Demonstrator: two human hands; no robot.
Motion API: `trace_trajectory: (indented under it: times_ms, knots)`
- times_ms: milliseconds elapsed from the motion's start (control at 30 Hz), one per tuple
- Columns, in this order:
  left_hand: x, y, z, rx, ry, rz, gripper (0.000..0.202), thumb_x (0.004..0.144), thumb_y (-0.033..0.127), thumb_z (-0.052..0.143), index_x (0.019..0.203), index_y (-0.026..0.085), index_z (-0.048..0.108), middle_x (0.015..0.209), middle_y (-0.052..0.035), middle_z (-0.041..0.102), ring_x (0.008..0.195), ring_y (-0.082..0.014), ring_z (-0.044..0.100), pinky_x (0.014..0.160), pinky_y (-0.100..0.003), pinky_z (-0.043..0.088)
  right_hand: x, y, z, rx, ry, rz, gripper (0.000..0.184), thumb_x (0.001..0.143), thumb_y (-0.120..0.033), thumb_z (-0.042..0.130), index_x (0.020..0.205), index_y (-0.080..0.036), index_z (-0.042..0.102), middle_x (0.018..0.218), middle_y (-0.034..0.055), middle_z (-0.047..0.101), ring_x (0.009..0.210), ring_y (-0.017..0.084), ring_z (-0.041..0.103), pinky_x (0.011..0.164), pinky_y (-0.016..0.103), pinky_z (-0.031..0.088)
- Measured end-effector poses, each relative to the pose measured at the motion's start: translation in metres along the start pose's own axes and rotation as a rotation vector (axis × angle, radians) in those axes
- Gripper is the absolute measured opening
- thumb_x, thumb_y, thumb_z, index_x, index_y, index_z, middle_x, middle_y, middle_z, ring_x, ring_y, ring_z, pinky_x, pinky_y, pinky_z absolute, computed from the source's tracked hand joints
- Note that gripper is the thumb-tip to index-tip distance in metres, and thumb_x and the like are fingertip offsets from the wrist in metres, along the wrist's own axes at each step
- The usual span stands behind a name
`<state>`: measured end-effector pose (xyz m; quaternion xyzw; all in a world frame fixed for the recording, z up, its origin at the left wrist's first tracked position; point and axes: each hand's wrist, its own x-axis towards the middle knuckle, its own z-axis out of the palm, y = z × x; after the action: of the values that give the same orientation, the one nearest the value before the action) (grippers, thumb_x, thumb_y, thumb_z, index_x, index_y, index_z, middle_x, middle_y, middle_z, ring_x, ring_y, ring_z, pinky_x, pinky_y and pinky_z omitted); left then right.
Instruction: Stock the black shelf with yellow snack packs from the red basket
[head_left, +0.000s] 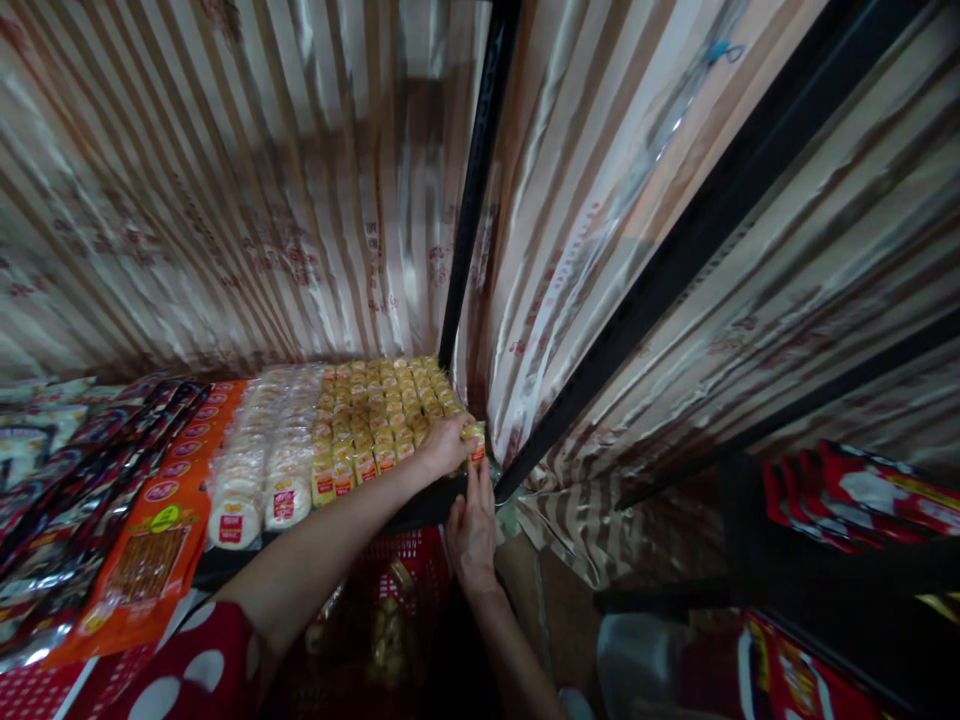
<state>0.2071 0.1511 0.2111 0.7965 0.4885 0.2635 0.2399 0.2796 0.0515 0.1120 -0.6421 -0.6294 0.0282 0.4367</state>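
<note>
Pinched in the left hand [448,446], with the right hand [472,535] straight-fingered and unclosed at its near edge, the packet [477,436] looks light, slick and crushable, best taken by its sides.

Single head cam angled forward and down, pretty close over the left hand [446,446] and right hand [472,540], with the striped curtain [300,200] behind the snacks [365,465] filling the top.

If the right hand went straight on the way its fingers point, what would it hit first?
Most likely the small yellow packet by the left hand; the right hand may already be touching it, though depth is unclear here.
</note>
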Motion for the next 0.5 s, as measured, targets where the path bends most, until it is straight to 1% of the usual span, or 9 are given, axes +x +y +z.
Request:
trace_trajectory:
  times_ms: [167,367,500]
  knots:
    - [0.010,-0.006,0.008,0.049,-0.020,0.001,0.032,0.079,0.017,0.054,0.110,0.014,0.059,0.107,-0.0089,0.066,0.099,-0.0181,0.061,0.090,-0.029,0.046,0.006,0.012,0.007,0.018,-0.027,-0.010,0.057,0.084,-0.008,0.031,0.141,-0.010,0.027,0.149,0.0148,0.023,0.138,0.023,0.020,0.108,0.047,0.031]
    - [0.015,-0.014,0.014,0.071,-0.023,-0.009,0.029,0.081,0.018,0.052,0.109,0.013,0.058,0.104,-0.0094,0.067,0.095,-0.0182,0.062,0.088,-0.029,0.048,0.008,0.021,0.016,0.038,-0.057,0.018,0.057,0.082,-0.008,0.032,0.139,-0.010,0.031,0.148,0.0143,0.024,0.137,0.023,0.022,0.108,0.047,0.031]
    - [0.016,-0.019,0.018,0.121,-0.025,0.006,0.023,0.080,0.017,0.053,0.101,0.015,0.060,0.099,-0.0077,0.066,0.095,-0.0178,0.061,0.088,-0.029,0.047,0.010,0.025,0.021,0.058,-0.061,0.041,0.060,0.080,-0.007,0.034,0.140,-0.010,0.030,0.148,0.0132,0.026,0.137,0.022,0.023,0.108,0.045,0.032]
